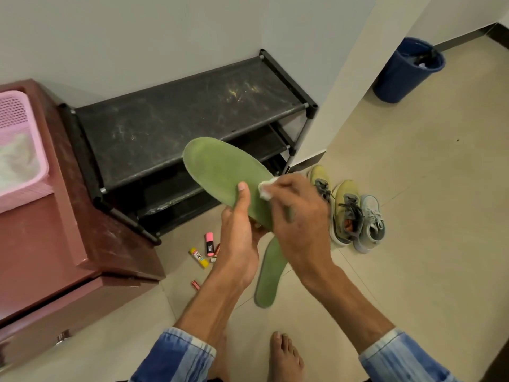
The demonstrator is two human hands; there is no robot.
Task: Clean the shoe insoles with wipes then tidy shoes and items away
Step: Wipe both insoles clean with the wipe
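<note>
My left hand [239, 238] grips a green insole [220, 172] by its heel end, thumb on top, holding it up in front of the shoe rack. My right hand [297, 213] pinches a small white wipe [265, 188] against the insole's right edge. A second green insole [268, 274] lies flat on the floor below my hands. A pair of yellow shoes [344, 208] with grey laces stands on the floor to the right, with a grey shoe [371, 221] beside them.
A black shoe rack [187, 114] stands against the wall. A maroon cabinet [68, 235] at left carries a pink basket [19, 150]. A glue stick [199, 257], pink highlighter [210, 244] and battery [195, 284] lie on the floor. A blue bin [407, 70] stands far right.
</note>
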